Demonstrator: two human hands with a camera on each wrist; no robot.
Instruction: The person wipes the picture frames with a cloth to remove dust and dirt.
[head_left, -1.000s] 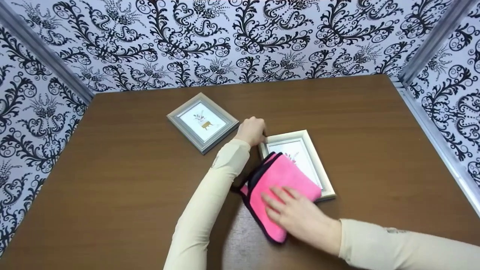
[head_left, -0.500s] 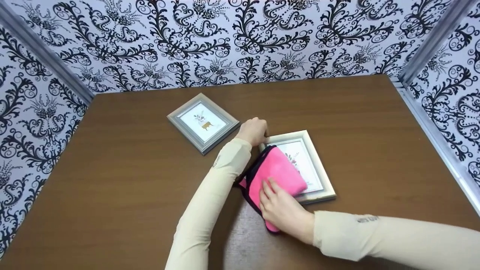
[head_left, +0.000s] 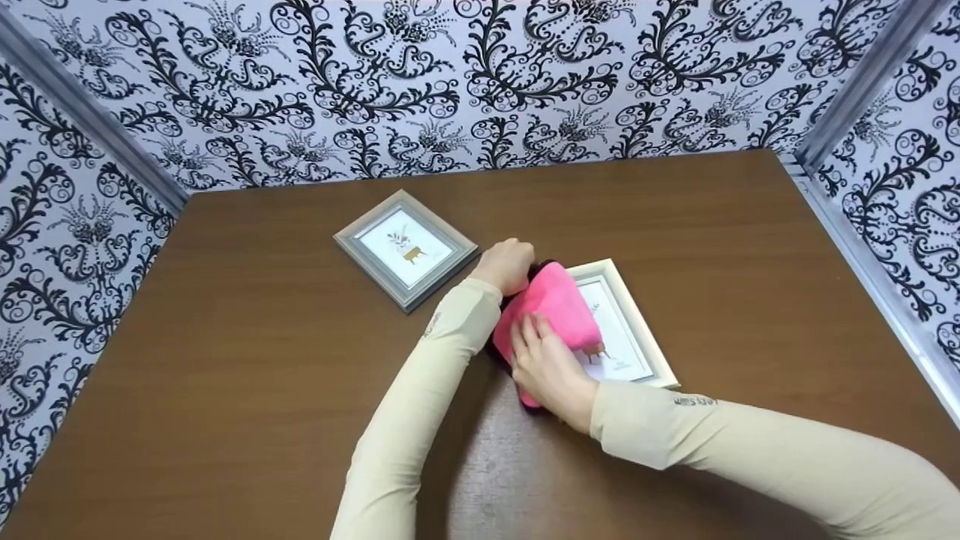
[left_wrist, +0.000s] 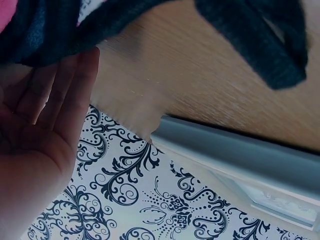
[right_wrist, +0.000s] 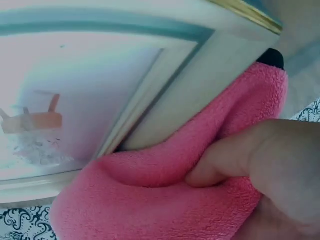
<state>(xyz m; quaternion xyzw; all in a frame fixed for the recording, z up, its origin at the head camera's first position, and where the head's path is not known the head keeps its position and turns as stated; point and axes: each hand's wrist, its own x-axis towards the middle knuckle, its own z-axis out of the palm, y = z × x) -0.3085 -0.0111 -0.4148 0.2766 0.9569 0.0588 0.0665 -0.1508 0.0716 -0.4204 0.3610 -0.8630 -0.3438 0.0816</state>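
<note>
From where I stand, the work looks to be partway through on one frame. The pink cloth [head_left: 555, 304] is on the left part of the cream frame [head_left: 636, 324], right of the middle of the bench [head_left: 262, 360], and it hides that whole side. The right strip of moulding and much of the print are bare to view, but I can't tell whether they've been wiped. I'd guess the covered left edge is being rubbed just now, with setting the cloth down left for afterwards. The grey frame [head_left: 406, 247] lies picture side up, farther off to the left; nothing suggests whether its turn is over or yet to come.

The right hand [head_left: 551, 371] reaches in from the near right, its forearm slanting across the bench. Its fingers lie close together over the cloth and the thumb sinks into the pile, so the grip pinches a bunched fold against the frame's edge. The left arm stretches away from the near side, wrist bent, and the left hand [head_left: 508, 266] sits knuckles up by the cream frame's far left corner. Its fingertips vanish behind the cloth's dark edging; perhaps it steadies the frame, but I can't tell what that grip has.
</note>
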